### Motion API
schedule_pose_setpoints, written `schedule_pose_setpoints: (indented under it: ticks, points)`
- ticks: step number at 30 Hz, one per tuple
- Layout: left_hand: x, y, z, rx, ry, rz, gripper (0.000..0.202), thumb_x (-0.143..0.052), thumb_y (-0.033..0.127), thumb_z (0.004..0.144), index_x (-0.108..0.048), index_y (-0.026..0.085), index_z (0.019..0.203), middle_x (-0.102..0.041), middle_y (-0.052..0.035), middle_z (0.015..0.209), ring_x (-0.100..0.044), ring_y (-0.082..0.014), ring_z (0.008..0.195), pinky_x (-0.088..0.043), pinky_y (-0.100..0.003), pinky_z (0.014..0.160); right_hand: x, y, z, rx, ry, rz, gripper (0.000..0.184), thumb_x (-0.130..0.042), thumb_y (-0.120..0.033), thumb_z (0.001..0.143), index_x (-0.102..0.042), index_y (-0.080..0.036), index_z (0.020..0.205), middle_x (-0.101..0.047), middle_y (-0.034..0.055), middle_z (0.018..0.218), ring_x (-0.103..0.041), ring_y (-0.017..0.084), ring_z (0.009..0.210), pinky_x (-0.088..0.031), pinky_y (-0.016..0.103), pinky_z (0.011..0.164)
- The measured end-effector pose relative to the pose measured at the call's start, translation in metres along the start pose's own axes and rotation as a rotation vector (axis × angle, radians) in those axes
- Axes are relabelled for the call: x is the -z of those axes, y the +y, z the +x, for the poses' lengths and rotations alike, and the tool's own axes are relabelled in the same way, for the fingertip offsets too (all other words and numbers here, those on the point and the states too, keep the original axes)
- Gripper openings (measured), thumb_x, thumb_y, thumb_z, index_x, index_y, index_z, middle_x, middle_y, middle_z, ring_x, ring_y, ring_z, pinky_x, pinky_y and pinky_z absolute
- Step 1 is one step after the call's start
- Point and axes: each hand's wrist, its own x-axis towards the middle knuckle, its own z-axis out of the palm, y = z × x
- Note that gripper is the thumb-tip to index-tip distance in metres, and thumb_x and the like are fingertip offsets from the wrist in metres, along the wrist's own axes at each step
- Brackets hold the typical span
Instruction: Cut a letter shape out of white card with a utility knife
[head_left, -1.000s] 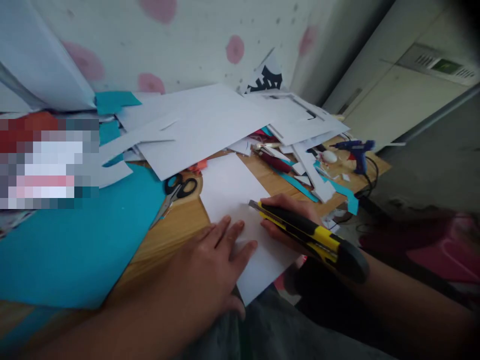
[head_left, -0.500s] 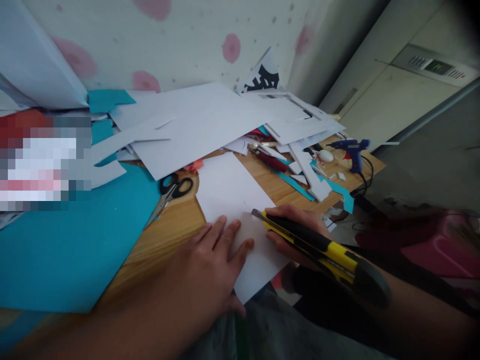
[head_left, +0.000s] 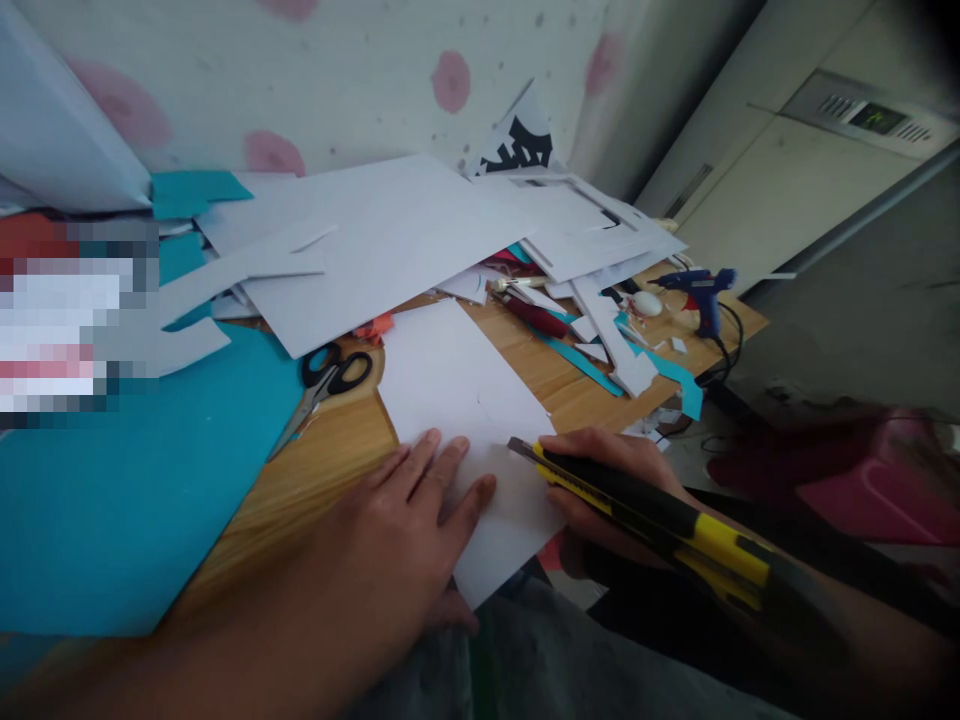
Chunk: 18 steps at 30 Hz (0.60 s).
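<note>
Right hand [head_left: 630,455] has drawn yellow-black cutter [head_left: 645,496] toward wearer. Blade tip [head_left: 516,446], a second ago just beyond left hand's [head_left: 409,515] fingertips at faint mark [head_left: 480,399] on white sheet [head_left: 450,350], now right of those fingertips, apart from mark.

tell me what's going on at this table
A person's left hand rests on a flat white sheet on the wooden table. The right hand holds a yellow-and-black utility knife, blade out over the sheet; whether it touches is unclear. Black-handled metal scissors lie left of the sheet, and a blue glue gun sits near the table's right edge.
</note>
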Motion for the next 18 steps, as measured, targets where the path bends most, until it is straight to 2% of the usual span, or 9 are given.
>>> schedule_pose_setpoints:
  ticks: [6, 10, 13, 15, 18]
  points:
    - [0.002, 0.006, -0.002, 0.067, 0.017, 0.044, 0.094, -0.067, 0.069, 0.060, -0.041, 0.027, 0.140, -0.034, -0.0174, 0.148, -0.032, -0.0405, 0.134, -0.034, -0.052, 0.106, 0.006, 0.006, -0.005, 0.034, -0.091, 0.105, 0.043, -0.062, -0.017, 0.077, -0.048, -0.026, 0.116, -0.064, -0.0026, 0.071, -0.061, 0.012, 0.052, -0.047, 0.022, 0.049]
    - [0.003, 0.010, -0.003, 0.082, 0.036, 0.059, 0.094, -0.068, 0.069, 0.059, -0.042, 0.027, 0.139, -0.034, -0.0157, 0.148, -0.030, -0.0382, 0.136, -0.031, -0.049, 0.108, 0.009, 0.005, -0.009, 0.021, -0.060, 0.072, 0.043, -0.063, -0.017, 0.075, -0.049, -0.030, 0.114, -0.067, -0.0021, 0.075, -0.062, 0.013, 0.053, -0.047, 0.023, 0.049]
    - [0.002, 0.009, -0.003, 0.073, 0.049, 0.038, 0.094, -0.067, 0.070, 0.060, -0.042, 0.026, 0.139, -0.033, -0.0157, 0.149, -0.028, -0.0386, 0.137, -0.030, -0.050, 0.109, 0.012, 0.002, -0.011, -0.035, -0.078, 0.087, 0.043, -0.064, -0.017, 0.074, -0.050, -0.032, 0.113, -0.066, -0.0036, 0.071, -0.061, 0.014, 0.052, -0.047, 0.024, 0.049]
    - [0.002, 0.007, -0.003, 0.063, 0.044, 0.031, 0.094, -0.069, 0.068, 0.059, -0.043, 0.025, 0.139, -0.034, -0.0171, 0.148, -0.030, -0.0402, 0.135, -0.032, -0.052, 0.107, 0.013, 0.002, -0.011, -0.022, -0.077, 0.070, 0.043, -0.063, -0.016, 0.074, -0.051, -0.032, 0.112, -0.064, -0.0048, 0.067, -0.060, 0.013, 0.050, -0.046, 0.023, 0.047]
    - [0.004, 0.003, -0.003, 0.020, 0.037, -0.017, 0.090, -0.066, 0.067, 0.064, -0.044, 0.023, 0.139, -0.037, -0.0203, 0.146, -0.033, -0.0435, 0.133, -0.034, -0.056, 0.105, 0.013, 0.003, -0.009, -0.031, -0.063, 0.043, 0.036, -0.065, -0.018, 0.075, -0.055, -0.030, 0.107, -0.066, -0.0039, 0.074, -0.062, 0.012, 0.056, -0.047, 0.021, 0.050]
